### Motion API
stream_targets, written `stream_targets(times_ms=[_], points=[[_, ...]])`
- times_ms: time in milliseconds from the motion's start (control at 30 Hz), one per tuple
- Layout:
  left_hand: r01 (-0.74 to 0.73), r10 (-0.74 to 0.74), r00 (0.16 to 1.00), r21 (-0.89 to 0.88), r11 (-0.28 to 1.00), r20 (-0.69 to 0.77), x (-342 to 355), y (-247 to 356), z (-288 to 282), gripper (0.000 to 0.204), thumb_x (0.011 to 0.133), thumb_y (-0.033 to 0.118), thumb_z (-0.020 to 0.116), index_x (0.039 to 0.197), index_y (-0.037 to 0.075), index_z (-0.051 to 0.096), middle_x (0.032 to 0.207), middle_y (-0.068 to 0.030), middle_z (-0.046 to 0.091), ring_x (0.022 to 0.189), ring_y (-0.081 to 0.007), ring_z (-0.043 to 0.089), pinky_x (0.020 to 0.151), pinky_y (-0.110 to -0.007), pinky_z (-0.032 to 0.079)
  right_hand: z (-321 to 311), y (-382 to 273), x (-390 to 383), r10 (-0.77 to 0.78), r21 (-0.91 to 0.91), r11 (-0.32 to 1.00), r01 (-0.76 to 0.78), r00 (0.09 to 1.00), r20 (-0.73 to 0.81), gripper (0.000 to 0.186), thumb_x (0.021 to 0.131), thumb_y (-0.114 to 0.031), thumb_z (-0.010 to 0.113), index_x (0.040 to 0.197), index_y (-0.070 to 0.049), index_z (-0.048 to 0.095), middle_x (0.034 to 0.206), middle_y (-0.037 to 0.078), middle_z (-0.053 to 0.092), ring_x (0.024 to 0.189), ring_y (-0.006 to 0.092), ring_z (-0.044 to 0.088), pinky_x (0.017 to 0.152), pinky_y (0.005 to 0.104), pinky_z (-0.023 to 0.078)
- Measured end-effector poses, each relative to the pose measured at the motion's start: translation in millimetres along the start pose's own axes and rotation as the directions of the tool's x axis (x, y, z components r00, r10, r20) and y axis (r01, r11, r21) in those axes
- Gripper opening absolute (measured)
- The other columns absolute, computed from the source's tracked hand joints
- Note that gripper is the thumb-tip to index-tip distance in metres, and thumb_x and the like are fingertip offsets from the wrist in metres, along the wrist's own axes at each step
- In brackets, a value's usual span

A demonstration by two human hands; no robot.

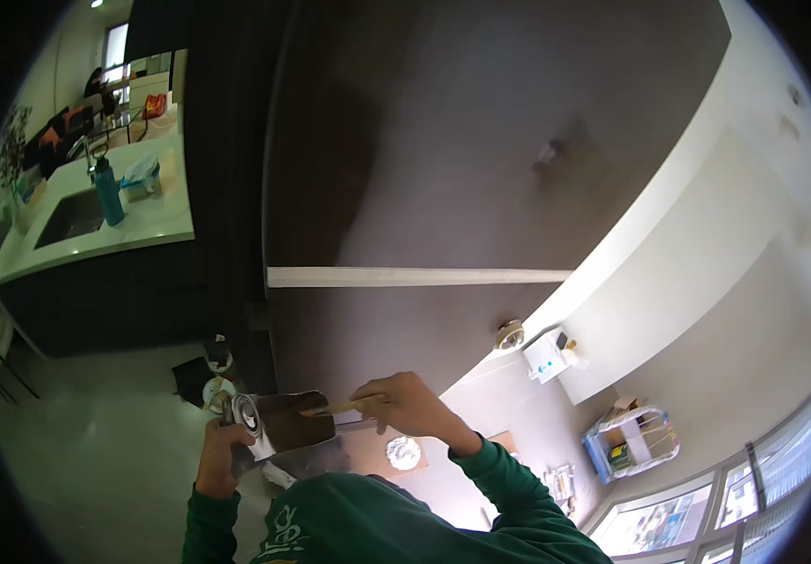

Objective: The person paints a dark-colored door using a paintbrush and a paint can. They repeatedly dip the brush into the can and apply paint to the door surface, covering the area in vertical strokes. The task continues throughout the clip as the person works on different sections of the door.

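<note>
Low in the frame, left of centre, my left hand (220, 453) is closed around a whitish roll (246, 412), its spiral end facing up, with my thumb along its lower side. Just right of that roll lies a dark brown, tray-like piece (304, 425) with an uneven upper edge; how my left fingers meet it is hidden. My right hand (412, 404), at the lower centre, grips a slim wooden stick (341, 408) that points left, its orange-brown tip over the brown piece; whether the tip touches, I cannot tell. Above my hands, a broad dark panel (424, 169) fills the upper middle, crossed by a pale strip (405, 276). Below my right hand sits a round silvery-white thing (404, 453). At the upper left, a blue bottle (108, 191) stands on a white counter (163, 221) beside a sink (70, 222).
</note>
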State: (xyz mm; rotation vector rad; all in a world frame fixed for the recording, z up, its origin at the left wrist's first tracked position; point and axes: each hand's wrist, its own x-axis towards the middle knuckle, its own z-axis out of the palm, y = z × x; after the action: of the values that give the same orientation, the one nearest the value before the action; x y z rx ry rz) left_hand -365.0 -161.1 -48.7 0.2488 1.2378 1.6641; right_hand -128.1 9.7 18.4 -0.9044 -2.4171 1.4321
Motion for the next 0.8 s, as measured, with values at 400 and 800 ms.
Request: stream_targets(times_ms=[400, 800], points=[[-0.052, 0.04, 0.99, 0.087, 0.995, 0.132, -25, -19, 79, 0.037, 0.064, 0.003, 0.053, 0.1, -0.001, 0.061, 0.093, -0.0102, 0.065, 0.078, -0.0232, 0.065, 0.069, -0.034, 0.056, 41, 74, 34, 0.041, -0.631, 0.768, 0.109, 0.975, 0.219, 0.017, 0.08, -0.01, 0.057, 0.086, 0.0, 0.069, 0.083, 0.021, 0.068, 0.088, 0.0349, 0.069, 0.073, 0.0437, 0.055], [-0.002, -0.005, 0.955, 0.024, 1.0, 0.296, -50, -35, 153, 0.032, 0.07, 0.003, 0.049, 0.101, 0.001, 0.059, 0.093, -0.0063, 0.063, 0.084, -0.0179, 0.061, 0.079, -0.03, 0.051, 18, 141, 16, -0.048, -0.654, 0.717, 0.24, 0.954, 0.297, 0.023, 0.084, -0.018, 0.058, 0.091, 0.001, 0.069, 0.09, 0.022, 0.069, 0.084, 0.0355, 0.07, 0.071, 0.0435, 0.057]])
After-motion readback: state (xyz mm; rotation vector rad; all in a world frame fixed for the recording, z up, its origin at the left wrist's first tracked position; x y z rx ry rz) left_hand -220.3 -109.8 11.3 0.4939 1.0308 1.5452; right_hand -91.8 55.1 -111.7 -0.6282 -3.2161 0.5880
